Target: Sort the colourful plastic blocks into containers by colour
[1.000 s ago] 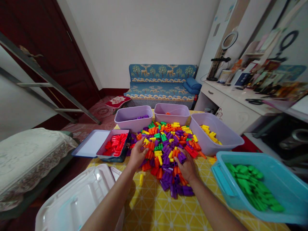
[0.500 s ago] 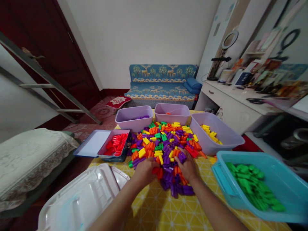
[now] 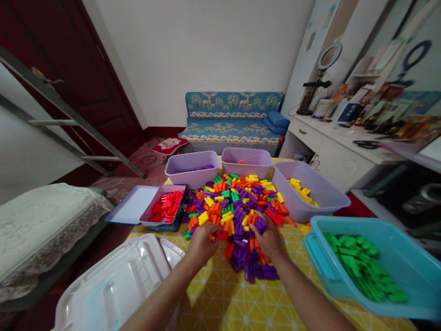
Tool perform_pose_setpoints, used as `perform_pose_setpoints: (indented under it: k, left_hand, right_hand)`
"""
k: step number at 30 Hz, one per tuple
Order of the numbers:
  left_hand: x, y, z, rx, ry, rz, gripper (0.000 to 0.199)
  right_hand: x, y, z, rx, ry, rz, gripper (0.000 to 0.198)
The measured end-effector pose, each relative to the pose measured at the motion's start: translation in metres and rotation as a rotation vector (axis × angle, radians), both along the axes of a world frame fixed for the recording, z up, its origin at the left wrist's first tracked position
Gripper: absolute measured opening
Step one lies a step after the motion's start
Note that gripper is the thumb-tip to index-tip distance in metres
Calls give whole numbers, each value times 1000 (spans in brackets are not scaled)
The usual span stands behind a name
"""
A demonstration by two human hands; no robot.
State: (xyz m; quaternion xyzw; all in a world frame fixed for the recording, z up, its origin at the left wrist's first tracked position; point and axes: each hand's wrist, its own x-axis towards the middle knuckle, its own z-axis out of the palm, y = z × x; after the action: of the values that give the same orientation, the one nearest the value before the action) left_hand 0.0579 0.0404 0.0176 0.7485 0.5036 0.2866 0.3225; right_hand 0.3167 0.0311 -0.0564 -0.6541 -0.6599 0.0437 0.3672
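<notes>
A mixed pile of plastic tube-shaped toy pieces in purple, orange, yellow, green and red covers the middle of the table. At its near left edge, my left hand has its fingers closed on a red plastic piece; the fingertips are partly hidden. My right hand rests at the right of the pile, thumb and fingers around a purple plastic piece. More purple pieces lie between the hands, nearest me.
Around the pile stand a tin of red pieces, lilac bins, a lilac bin of yellow pieces and a turquoise bin of green pieces. A translucent lid lies at front left.
My left hand has lifted slightly and shifted left, with the red piece now showing at its fingers. My right hand has stayed about where it was.
</notes>
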Motion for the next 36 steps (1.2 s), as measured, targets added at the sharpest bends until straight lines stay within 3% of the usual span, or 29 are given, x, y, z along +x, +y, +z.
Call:
perform_pose_setpoints:
  k: [5,7,10,12,15,17,20,24,27,31,36]
  left_hand:
    - [-33,41,28,-314,-958,602,24]
    - [-47,54,42,-402,-1241,781,22]
    - [-62,66,54,-472,-1412,914,22]
    - [-67,68,55,-486,-1430,911,22]
    - [-66,64,46,-464,-1354,801,21]
    - [-62,59,33,-420,-1201,719,23]
    - [-51,48,8,-286,-790,677,36]
    - [-29,33,-25,22,-202,583,48]
    - [-15,25,-40,23,74,634,53]
    - [-3,25,-43,-55,178,645,56]
    - [-1,38,-35,-77,-12,514,45]
  right_hand:
    - [0,0,1,-1,-10,9,49]
    - [0,1,0,-5,-11,7,49]
    - [1,2,-2,-15,-7,11,50]
    - [1,2,-3,-14,-6,16,50]
    - [1,2,-3,-6,-10,11,50]
    - [1,1,-3,-6,-11,4,50]
    - [0,1,-1,-2,-3,6,50]
    - [-1,0,1,4,-2,6,49]
    - [0,0,2,7,-10,4,49]
    - [-1,0,1,3,4,6,48]
    - [-2,0,2,-1,11,7,47]
